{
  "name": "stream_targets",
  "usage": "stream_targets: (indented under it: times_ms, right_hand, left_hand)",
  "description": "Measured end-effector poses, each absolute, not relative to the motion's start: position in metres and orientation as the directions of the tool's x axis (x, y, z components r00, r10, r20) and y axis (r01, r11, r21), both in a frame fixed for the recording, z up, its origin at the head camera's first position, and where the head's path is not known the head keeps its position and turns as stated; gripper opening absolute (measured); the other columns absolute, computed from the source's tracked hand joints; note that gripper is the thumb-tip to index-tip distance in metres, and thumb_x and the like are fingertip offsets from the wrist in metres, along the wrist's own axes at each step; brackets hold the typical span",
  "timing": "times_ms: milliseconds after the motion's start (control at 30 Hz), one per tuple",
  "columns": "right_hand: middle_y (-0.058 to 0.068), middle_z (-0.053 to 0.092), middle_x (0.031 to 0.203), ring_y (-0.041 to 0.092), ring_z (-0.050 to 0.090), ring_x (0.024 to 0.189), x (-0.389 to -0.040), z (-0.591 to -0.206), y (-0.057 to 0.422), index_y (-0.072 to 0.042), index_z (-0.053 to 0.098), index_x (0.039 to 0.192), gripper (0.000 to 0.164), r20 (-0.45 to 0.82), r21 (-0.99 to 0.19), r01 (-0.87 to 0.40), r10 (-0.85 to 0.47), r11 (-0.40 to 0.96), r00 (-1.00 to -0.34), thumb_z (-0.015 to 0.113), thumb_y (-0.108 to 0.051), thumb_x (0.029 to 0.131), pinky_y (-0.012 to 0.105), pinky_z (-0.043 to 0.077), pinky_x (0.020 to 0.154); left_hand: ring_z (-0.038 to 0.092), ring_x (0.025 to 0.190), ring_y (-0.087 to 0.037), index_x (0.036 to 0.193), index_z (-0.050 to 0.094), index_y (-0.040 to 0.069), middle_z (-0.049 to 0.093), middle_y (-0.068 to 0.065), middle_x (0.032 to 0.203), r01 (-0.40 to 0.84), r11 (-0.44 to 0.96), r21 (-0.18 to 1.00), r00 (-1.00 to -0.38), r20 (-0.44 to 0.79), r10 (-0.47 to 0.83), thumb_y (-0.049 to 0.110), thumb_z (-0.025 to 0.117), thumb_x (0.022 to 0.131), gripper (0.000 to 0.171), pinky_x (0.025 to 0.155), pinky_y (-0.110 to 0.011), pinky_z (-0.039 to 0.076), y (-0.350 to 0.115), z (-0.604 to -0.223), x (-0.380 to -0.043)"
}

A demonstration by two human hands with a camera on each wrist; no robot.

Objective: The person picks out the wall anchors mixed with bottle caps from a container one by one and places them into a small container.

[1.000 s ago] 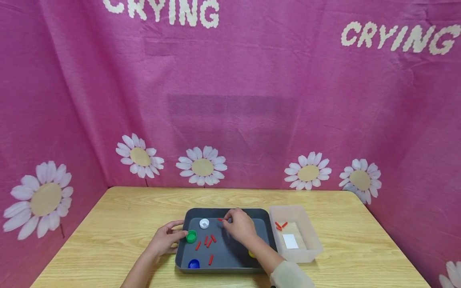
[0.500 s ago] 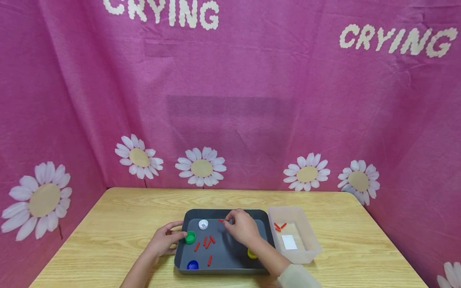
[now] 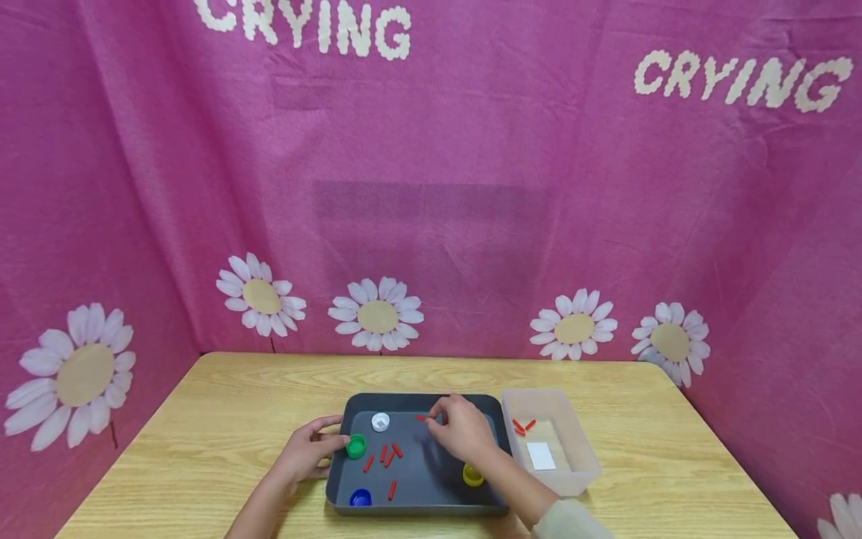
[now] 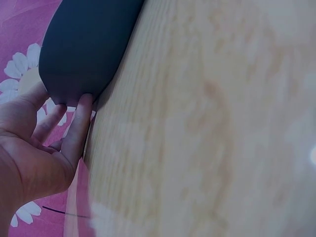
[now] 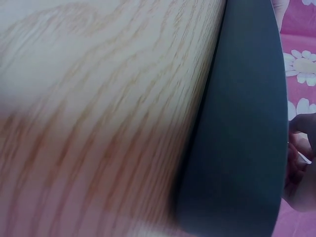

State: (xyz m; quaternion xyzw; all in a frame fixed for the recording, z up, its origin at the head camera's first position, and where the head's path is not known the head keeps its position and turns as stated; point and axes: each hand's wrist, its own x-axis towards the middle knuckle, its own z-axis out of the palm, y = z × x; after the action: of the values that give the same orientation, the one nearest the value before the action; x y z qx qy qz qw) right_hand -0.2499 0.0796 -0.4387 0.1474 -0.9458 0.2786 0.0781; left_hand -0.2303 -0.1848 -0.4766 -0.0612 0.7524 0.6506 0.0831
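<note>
My left hand (image 3: 308,451) holds the dark grey tray (image 3: 417,511) by its left side, thumb over the rim near a green cap (image 3: 355,447). In the left wrist view, the left hand's fingers (image 4: 81,116) press the tray's outer wall (image 4: 91,49). Over the tray's back half, my right hand (image 3: 466,428) pinches the end of a small red stick (image 3: 420,418) between thumb and forefinger. In the right wrist view the tray wall (image 5: 242,118) partly hides the right hand (image 5: 302,168). Several loose red sticks (image 3: 389,459) lie in the tray's left half.
The tray also holds a white cap (image 3: 380,422) with something small in it, a blue cap (image 3: 360,498) and a yellow cap (image 3: 474,474). Right of it stands a clear plastic bin (image 3: 578,481) with red sticks (image 3: 530,424) and a white card (image 3: 541,456). A pink curtain (image 3: 471,247) hangs behind.
My right hand has shifted slightly right and toward me with the red stick, and the yellow cap shows more fully. The left hand keeps its place on the tray.
</note>
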Motion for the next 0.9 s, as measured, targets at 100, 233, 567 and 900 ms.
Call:
stream_targets:
  times_ms: [100, 233, 567, 900]
  right_hand:
    - [-0.004, 0.048, 0.072, 0.006, 0.041, 0.056, -0.248, -0.438, 0.083, -0.016, 0.068, 0.084, 0.008, 0.246, -0.498, -0.338, -0.244, 0.799, -0.938, 0.069, -0.024, 0.082, 0.020, 0.033, 0.047]
    - [-0.006, 0.046, 0.071, 0.006, 0.039, 0.055, -0.246, -0.436, 0.088, -0.017, 0.068, 0.083, 0.007, 0.248, -0.486, -0.345, -0.251, 0.803, -0.936, 0.069, -0.024, 0.082, 0.020, 0.032, 0.047]
    - [-0.003, 0.049, 0.072, 0.007, 0.039, 0.055, -0.243, -0.431, 0.098, -0.018, 0.067, 0.083, 0.007, 0.221, -0.486, -0.333, -0.254, 0.808, -0.941, 0.068, -0.025, 0.083, 0.020, 0.032, 0.047]
    - [-0.005, 0.044, 0.068, 0.006, 0.037, 0.052, -0.240, -0.429, 0.110, -0.016, 0.069, 0.082, 0.006, 0.268, -0.460, -0.367, -0.267, 0.809, -0.926, 0.070, -0.022, 0.081, 0.018, 0.030, 0.046]
  left_hand:
    - [0.062, 0.074, -0.013, 0.133, 0.046, 0.000, 0.063, -0.006, 0.091, -0.196, 0.138, 0.971, -0.979, -0.202, 0.026, 0.015, 0.068, 0.083, 0.057, 0.066, -0.036, 0.057, -0.185, -0.477, -0.231]
    - [0.062, 0.074, -0.013, 0.133, 0.047, 0.000, 0.064, -0.005, 0.089, -0.200, 0.135, 0.971, -0.978, -0.205, 0.025, 0.016, 0.069, 0.083, 0.057, 0.065, -0.037, 0.057, -0.185, -0.478, -0.231]
    - [0.062, 0.074, -0.015, 0.132, 0.048, 0.001, 0.061, -0.009, 0.093, -0.204, 0.144, 0.968, -0.978, -0.206, 0.000, 0.016, 0.069, 0.083, 0.056, 0.064, -0.037, 0.057, -0.184, -0.480, -0.232]
    - [0.061, 0.074, -0.013, 0.133, 0.047, 0.002, 0.065, -0.005, 0.091, -0.213, 0.145, 0.966, -0.975, -0.219, 0.023, 0.018, 0.069, 0.083, 0.057, 0.064, -0.036, 0.057, -0.186, -0.481, -0.233]
